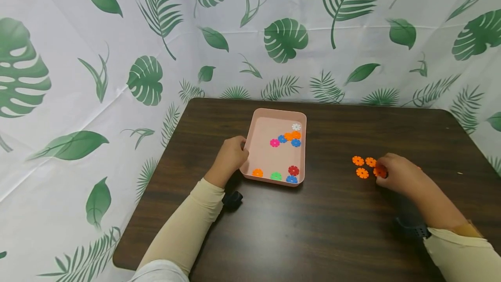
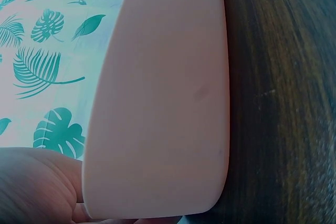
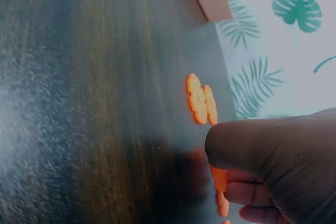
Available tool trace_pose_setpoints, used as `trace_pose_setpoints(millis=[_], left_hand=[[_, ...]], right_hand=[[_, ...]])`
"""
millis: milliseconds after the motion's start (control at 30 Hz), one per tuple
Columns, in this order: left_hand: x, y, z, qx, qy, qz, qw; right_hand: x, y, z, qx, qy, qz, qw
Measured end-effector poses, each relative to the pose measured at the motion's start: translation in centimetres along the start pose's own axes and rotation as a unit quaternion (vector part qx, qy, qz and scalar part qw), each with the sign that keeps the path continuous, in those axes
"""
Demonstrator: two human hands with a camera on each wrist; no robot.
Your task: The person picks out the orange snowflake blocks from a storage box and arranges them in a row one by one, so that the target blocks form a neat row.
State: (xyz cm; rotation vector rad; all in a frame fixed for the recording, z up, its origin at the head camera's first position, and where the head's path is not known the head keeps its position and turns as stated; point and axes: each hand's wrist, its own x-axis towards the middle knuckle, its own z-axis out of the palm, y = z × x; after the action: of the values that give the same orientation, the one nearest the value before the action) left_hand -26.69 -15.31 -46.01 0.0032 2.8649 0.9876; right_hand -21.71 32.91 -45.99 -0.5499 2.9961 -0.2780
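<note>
A pink tray (image 1: 270,110) lies on the table with several plastic snowflake discs inside in white, orange, blue, pink, green and red. My left hand (image 1: 233,155) grips the tray's left wall; in the left wrist view the tray's outer side (image 2: 157,98) fills the middle, with part of the hand (image 2: 39,187) at its lower corner. To the right, my right hand (image 1: 403,175) pinches an orange snowflake disc (image 1: 379,171) at the tabletop. Beside its fingertips lie more orange discs (image 1: 362,172). In the right wrist view the thumb (image 3: 236,142) partly hides the orange pieces.
The dark wooden table (image 1: 266,229) has its back edge against a white cloth (image 1: 242,38) printed with green leaves. Near the table's right side lies a small pale scrap (image 1: 459,173). A black wrist device (image 1: 232,200) sits under the left wrist.
</note>
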Motion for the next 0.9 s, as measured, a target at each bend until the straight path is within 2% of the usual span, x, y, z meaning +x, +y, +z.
trace_pose_setpoints(millis=[300,600,767,900], left_hand=[[0.2,0.2,-0.2,0.004,0.004,0.011,0.9999],[0.0,0.1,0.0,0.004,0.002,0.004,1.0000],[0.0,-0.1,0.2,0.012,0.010,0.016,0.9998],[0.0,0.0,0.1,0.011,0.009,0.018,0.9997]], right_hand=[[0.1,-0.1,0.1,-0.007,-0.013,0.003,0.9999],[0.4,-0.3,-0.7,-0.005,0.031,-0.026,0.9992],[2.1,-2.2,-2.5,0.037,0.024,-0.015,0.9989],[4.4,-4.8,-3.7,0.071,0.035,-0.028,0.9965]])
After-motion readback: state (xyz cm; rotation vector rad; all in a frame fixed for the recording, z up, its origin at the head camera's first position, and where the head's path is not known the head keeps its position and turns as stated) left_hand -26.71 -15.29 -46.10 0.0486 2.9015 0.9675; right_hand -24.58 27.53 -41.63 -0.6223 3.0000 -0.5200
